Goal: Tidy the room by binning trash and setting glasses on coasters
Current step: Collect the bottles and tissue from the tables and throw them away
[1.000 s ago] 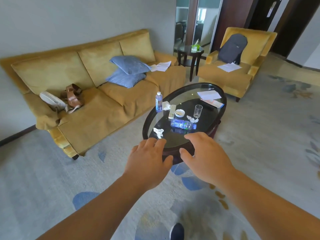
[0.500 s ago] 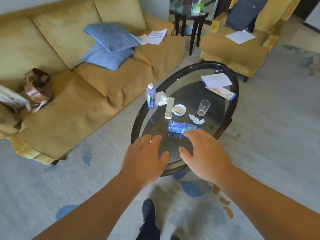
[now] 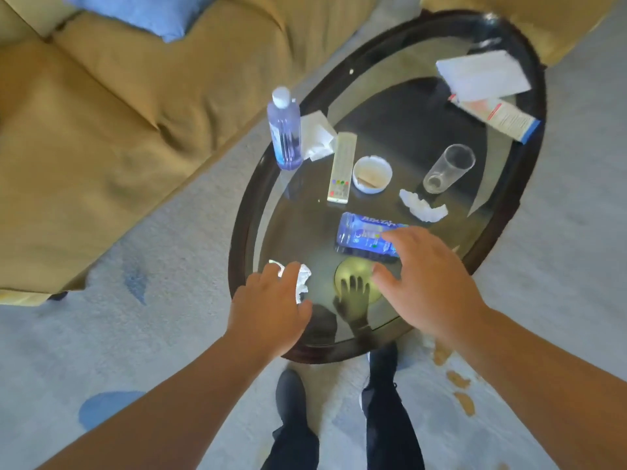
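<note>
- Trash lies across the oval glass counter (image 3: 249,212): a crumpled tissue (image 3: 302,278) at the near left, a flattened blue bottle (image 3: 364,237) lying on its side near the middle, and a second crumpled wad (image 3: 422,206) just beyond it.
- Glass (image 3: 448,169) stands at the far right of the clutter, just behind that second wad; no coaster can be made out under it.
- Left hand (image 3: 268,312) hovers over the near tissue, fingers (image 3: 288,271) spread and holding nothing; whether they touch the paper is unclear.
- Right hand (image 3: 429,281) reaches over the bottle's near end, fingers (image 3: 395,237) spread and empty, their tips at or just above the label.
- Likely step: gather the tissue with the left and the bottle with the right.
- To do it well, pinch the tissue from above so the whole wad lifts and no scraps stay on the glass.
- Wrap the bottle across its width; it is crushed and may slide on the slick surface, so press down before closing.
- Keep clear of the remote (image 3: 341,167) and white dish (image 3: 371,173) just behind the bottle.
- No bin is in view, so it must be found first.
</note>
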The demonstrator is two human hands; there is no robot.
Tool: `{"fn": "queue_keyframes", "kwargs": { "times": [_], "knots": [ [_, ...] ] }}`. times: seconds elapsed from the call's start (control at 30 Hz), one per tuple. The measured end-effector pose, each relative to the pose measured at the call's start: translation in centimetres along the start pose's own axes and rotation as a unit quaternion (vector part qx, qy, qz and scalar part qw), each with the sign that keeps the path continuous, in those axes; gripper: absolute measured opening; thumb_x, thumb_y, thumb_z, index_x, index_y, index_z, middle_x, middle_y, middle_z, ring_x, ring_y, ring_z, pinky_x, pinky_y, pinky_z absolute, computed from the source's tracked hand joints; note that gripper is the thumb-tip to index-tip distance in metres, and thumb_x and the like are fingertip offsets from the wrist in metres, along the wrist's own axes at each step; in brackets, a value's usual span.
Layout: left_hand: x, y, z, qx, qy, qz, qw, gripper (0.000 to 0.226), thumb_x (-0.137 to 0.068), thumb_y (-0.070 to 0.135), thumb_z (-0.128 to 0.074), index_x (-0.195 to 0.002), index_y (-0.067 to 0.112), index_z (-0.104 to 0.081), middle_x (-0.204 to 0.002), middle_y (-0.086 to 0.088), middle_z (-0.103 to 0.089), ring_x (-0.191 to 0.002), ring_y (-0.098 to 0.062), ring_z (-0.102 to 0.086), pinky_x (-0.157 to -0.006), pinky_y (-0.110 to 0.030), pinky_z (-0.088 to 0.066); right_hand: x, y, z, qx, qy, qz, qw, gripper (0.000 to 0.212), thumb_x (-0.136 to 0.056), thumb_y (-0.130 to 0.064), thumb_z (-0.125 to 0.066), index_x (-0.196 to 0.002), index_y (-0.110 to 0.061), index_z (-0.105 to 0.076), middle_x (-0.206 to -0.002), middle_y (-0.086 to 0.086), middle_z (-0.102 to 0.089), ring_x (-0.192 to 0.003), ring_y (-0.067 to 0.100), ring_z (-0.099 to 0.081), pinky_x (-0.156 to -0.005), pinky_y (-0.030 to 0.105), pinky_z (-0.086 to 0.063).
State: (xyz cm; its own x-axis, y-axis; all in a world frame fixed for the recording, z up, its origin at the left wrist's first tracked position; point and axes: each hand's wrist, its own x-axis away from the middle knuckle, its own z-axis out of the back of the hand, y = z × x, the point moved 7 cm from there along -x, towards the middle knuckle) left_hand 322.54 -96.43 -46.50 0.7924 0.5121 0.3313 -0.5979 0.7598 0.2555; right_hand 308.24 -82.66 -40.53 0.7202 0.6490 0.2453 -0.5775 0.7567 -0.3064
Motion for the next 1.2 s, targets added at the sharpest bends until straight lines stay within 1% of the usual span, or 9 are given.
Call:
{"fn": "queue_keyframes", "kwargs": {
  "times": [0.3, 0.4, 0.5, 0.63, 0.73, 0.83, 1.0, 1.13, 1.2],
  "knots": [
    [-7.5, -1.6, -8.8, -0.063, -0.053, 0.062, 0.995, 0.055, -0.083, 0.048, -0.058, -0.131, 0.031, -0.036, -0.138, -0.010, -0.038, -0.116, -0.033, -0.051, -0.090, -0.040, -0.050, -7.0, 3.8, -5.7, 0.002, -0.027, 0.028, 0.999, 0.042, -0.082, -0.040, -0.052, -0.117, -0.018, -0.056, -0.112, 0.004, -0.059, -0.104, 0.026, -0.055, -0.089, 0.043, -0.047],
    [-8.1, -1.9, -10.6, -0.049, -0.088, 0.062, 0.993, 0.047, -0.082, 0.031, -0.065, -0.124, 0.025, -0.044, -0.129, -0.011, -0.043, -0.110, -0.030, -0.052, -0.090, -0.038, -0.051, -7.9, 4.2, -6.9, 0.008, -0.042, 0.036, 0.998, 0.040, -0.081, -0.042, -0.049, -0.113, -0.017, -0.056, -0.107, 0.003, -0.059, -0.100, 0.025, -0.055, -0.086, 0.042, -0.047],
    [-8.3, -2.2, -11.6, -0.015, -0.111, 0.063, 0.992, 0.030, -0.086, 0.024, -0.061, -0.113, 0.019, -0.051, -0.119, -0.010, -0.050, -0.098, -0.026, -0.054, -0.089, -0.038, -0.051, -8.4, 4.5, -7.6, 0.012, -0.043, 0.042, 0.998, 0.042, -0.080, -0.045, -0.044, -0.110, -0.018, -0.055, -0.104, 0.002, -0.060, -0.099, 0.023, -0.055, -0.085, 0.041, -0.047],
    [-8.5, -1.0, -10.8, 0.058, -0.127, 0.067, 0.988, 0.006, -0.091, 0.012, -0.048, -0.090, 0.017, -0.044, -0.089, -0.006, -0.052, -0.073, -0.024, -0.050, -0.072, -0.035, -0.046, -8.5, 5.1, -7.4, 0.004, -0.043, 0.035, 0.998, 0.041, -0.079, -0.043, -0.046, -0.108, -0.016, -0.057, -0.105, 0.002, -0.060, -0.100, 0.025, -0.056, -0.084, 0.042, -0.048],
    [-8.8, 1.2, -8.6, 0.070, -0.102, 0.037, 0.992, 0.011, -0.092, 0.009, -0.040, -0.084, 0.016, -0.042, -0.071, -0.004, -0.052, -0.066, -0.027, -0.056, -0.062, -0.039, -0.047, -8.6, 5.8, -6.4, 0.002, -0.033, 0.033, 0.999, 0.039, -0.081, -0.040, -0.051, -0.110, -0.015, -0.057, -0.106, 0.004, -0.059, -0.099, 0.026, -0.056, -0.084, 0.042, -0.049],
    [-9.3, 4.1, -5.4, 0.069, -0.055, -0.004, 0.996, 0.015, -0.091, 0.010, -0.033, -0.085, 0.018, -0.045, -0.069, -0.002, -0.054, -0.064, -0.022, -0.053, -0.062, -0.040, -0.049, -9.0, 6.9, -5.7, 0.010, -0.034, 0.030, 0.999, 0.040, -0.084, -0.041, -0.056, -0.115, -0.016, -0.054, -0.108, 0.003, -0.058, -0.102, 0.022, -0.055, -0.084, 0.039, -0.050],
    [-10.3, 9.0, -2.4, 0.121, -0.012, -0.068, 0.990, 0.005, -0.083, 0.023, -0.044, -0.083, 0.020, -0.047, -0.069, 0.006, -0.048, -0.077, -0.017, -0.046, -0.058, -0.030, -0.041, -10.4, 10.1, -5.1, 0.028, -0.022, 0.010, 0.999, 0.047, -0.085, -0.044, -0.056, -0.122, -0.017, -0.052, -0.122, 0.006, -0.056, -0.115, 0.024, -0.052, -0.090, 0.040, -0.048],
    [-11.2, 11.6, -1.9, 0.101, 0.032, -0.117, 0.987, 0.034, -0.084, 0.047, -0.032, -0.070, 0.020, -0.046, -0.057, 0.004, -0.045, -0.064, -0.019, -0.049, -0.051, -0.028, -0.033, -12.8, 13.1, -5.4, 0.047, -0.023, -0.034, 0.998, 0.050, -0.087, -0.046, -0.053, -0.130, -0.021, -0.050, -0.139, 0.009, -0.046, -0.128, 0.027, -0.041, -0.099, 0.044, -0.043],
    [-11.8, 12.2, -2.1, 0.100, 0.055, -0.122, 0.986, 0.039, -0.087, 0.047, -0.022, -0.064, 0.020, -0.039, -0.053, 0.000, -0.045, -0.057, -0.025, -0.048, -0.051, -0.032, -0.033, -14.0, 14.4, -6.0, 0.046, -0.032, -0.056, 0.997, 0.048, -0.088, -0.046, -0.050, -0.131, -0.025, -0.048, -0.142, 0.007, -0.041, -0.131, 0.028, -0.035, -0.099, 0.048, -0.043]
  ]
}}
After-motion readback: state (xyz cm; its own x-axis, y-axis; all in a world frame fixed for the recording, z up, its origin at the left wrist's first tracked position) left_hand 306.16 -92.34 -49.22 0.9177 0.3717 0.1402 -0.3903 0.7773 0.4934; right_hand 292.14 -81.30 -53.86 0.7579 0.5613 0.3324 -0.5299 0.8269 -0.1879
